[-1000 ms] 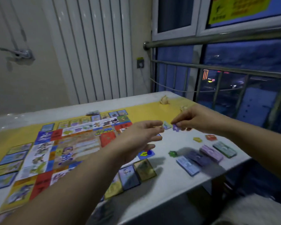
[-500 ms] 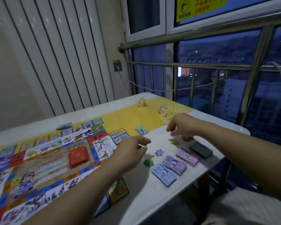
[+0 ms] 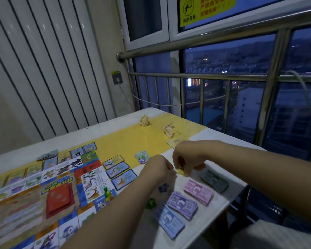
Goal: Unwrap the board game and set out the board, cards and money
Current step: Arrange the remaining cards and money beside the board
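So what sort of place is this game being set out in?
Most likely an enclosed balcony high up in an apartment block: a steel safety railing runs along the windows, which look over city buildings at dusk, and a yellow warning sticker is stuck above.

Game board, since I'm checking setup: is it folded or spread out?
Spread out: game board lies flat on the table, squares showing, red card stack atop it.

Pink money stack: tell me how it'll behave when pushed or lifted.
Probably light and floppy: the pink money stack looks like thin loose notes. Pushed, it would likely fan out, since no band shows.
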`<state>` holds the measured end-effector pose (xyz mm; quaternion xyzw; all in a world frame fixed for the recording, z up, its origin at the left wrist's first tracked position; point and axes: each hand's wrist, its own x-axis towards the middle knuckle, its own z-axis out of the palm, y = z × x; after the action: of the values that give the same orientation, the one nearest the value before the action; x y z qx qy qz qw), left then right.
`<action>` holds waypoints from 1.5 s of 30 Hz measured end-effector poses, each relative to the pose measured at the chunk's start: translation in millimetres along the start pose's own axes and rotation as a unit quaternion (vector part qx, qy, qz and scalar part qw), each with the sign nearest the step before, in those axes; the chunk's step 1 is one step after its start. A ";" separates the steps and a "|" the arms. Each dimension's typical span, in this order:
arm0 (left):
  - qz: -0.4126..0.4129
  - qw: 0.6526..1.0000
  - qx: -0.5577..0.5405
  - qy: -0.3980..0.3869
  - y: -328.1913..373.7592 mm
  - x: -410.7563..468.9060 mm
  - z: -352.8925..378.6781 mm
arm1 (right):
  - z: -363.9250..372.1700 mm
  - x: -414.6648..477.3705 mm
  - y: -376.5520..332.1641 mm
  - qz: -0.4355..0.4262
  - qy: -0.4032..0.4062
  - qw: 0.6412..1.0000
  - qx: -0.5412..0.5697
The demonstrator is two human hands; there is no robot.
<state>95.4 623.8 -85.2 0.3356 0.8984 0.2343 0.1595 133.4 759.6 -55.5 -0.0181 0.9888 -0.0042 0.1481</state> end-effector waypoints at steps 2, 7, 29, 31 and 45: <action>-0.010 1.000 -0.018 -0.005 2.0 8.5 4.5 | -2.8 2.6 1.7 0.005 -0.011 1.000 0.007; -0.037 0.998 -0.058 -0.009 2.2 22.6 12.2 | -7.6 13.5 4.5 0.022 -0.058 0.998 0.002; -0.027 0.997 -0.060 -0.045 1.8 25.1 13.2 | -4.3 20.6 7.7 0.054 -0.098 0.993 -0.027; -0.029 0.997 -0.065 -0.043 0.8 26.4 12.9 | -4.7 19.2 6.5 0.054 -0.093 0.994 -0.027; -0.027 0.997 -0.067 -0.025 -1.5 24.3 15.8 | -0.6 14.6 9.4 0.064 -0.087 0.993 0.037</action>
<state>84.1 644.1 -102.3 0.3055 0.8852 0.2806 0.2106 118.9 768.4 -59.4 0.0505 0.9705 -0.0299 0.2338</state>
